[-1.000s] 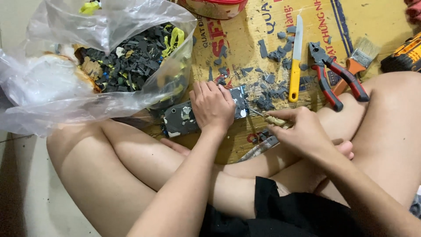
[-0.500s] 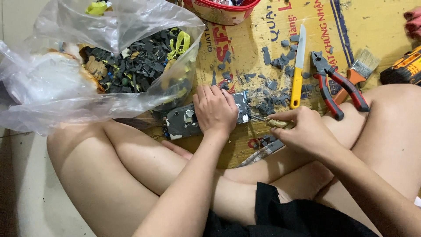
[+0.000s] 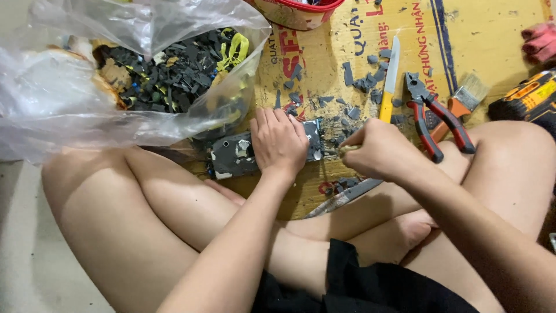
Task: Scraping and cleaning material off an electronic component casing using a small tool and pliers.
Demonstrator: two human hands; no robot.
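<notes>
My left hand lies flat on a dark grey rectangular part, pinning it to the cardboard sheet between my crossed legs. My right hand is closed around a thin tool with a pale handle; its tip points at the right end of the grey part. The tool's working end is hidden by my hands. Small grey broken bits are scattered on the cardboard just beyond my hands.
A clear plastic bag of black scraps lies at the left. A yellow-handled knife, red-handled pliers, a paintbrush, a yellow power tool and a red bowl are beyond my hands.
My hands have stayed on the grey part, the right hand working the tool at its right end. The camera has shifted slightly, lowering the scene in view.
</notes>
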